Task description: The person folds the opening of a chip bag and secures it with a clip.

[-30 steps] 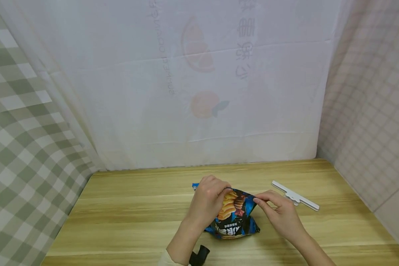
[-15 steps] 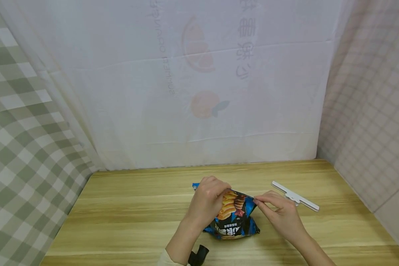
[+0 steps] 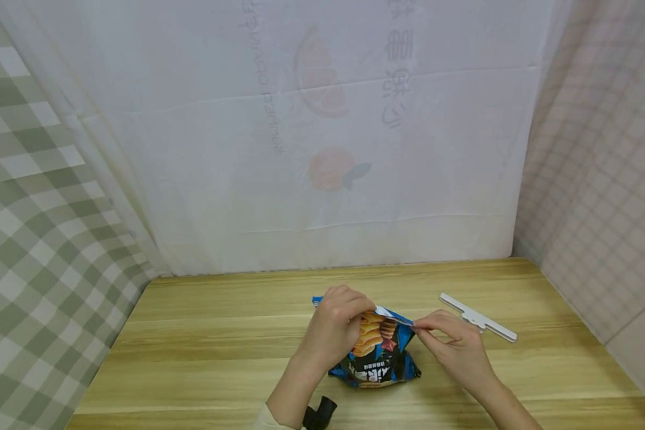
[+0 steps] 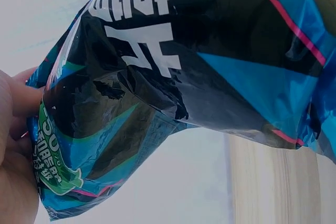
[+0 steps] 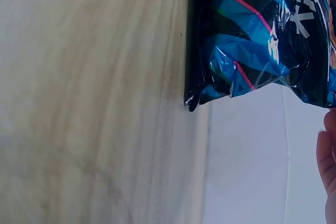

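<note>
A black and blue chip bag [image 3: 375,358] stands on the table, its printed front facing the person, with chips pictured on it. My left hand [image 3: 333,325] grips the bag's top edge on the left and covers part of it. At the top right corner, my right hand [image 3: 454,346] pinches the edge between thumb and fingers. Between the hands, the top edge is folded over, with a white and blue strip showing. The left wrist view shows the bag's other face [image 4: 157,66] close up, creased at its middle. In the right wrist view, the bag's lower corner [image 5: 210,90] is visible.
A white bag clip [image 3: 478,318] lies on the wooden table [image 3: 204,346], just beyond my right hand. A black object [image 3: 321,413] shows beside the left forearm. White cloth [image 3: 220,149] hangs behind the table, with checked cloth [image 3: 43,239] at the left.
The bag's top edge has turned over between the hands, and a white and blue strip has come into view. Both hands keep nearly the same place.
</note>
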Action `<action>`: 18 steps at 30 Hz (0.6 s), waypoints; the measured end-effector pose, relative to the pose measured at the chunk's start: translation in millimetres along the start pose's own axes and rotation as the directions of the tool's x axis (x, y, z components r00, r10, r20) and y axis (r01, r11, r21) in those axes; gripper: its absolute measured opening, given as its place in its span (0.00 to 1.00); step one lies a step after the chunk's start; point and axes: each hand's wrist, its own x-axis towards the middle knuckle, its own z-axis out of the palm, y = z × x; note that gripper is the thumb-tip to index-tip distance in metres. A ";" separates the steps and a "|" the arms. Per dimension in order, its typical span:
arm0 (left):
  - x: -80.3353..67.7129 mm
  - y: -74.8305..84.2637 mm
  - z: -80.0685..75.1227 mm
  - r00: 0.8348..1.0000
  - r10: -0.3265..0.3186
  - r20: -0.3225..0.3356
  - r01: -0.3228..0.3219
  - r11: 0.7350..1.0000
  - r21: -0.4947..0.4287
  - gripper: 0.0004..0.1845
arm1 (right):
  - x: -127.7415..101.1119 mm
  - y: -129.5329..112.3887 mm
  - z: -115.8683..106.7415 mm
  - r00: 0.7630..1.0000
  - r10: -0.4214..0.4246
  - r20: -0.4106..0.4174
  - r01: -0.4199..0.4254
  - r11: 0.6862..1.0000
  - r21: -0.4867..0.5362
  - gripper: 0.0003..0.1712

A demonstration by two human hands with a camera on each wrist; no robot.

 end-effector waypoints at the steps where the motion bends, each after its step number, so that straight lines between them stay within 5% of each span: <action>1: -0.3 -0.3 0.1 1.000 0.002 -0.001 -0.002 1.000 -0.003 0.17 | -0.4 1.6 0.5 1.000 -0.022 -0.006 0.022 1.000 0.014 0.26; 7: -1.7 -0.8 0.4 1.000 -0.005 -0.007 0.005 0.999 -0.052 0.09 | -0.5 7.6 2.5 0.992 -0.125 -0.019 0.125 0.992 0.035 0.08; 18: -1.8 0.2 -0.2 0.999 -0.034 0.028 0.033 0.999 0.022 0.09 | -1.9 -1.7 2.7 1.000 -0.022 0.019 0.024 0.989 -0.143 0.26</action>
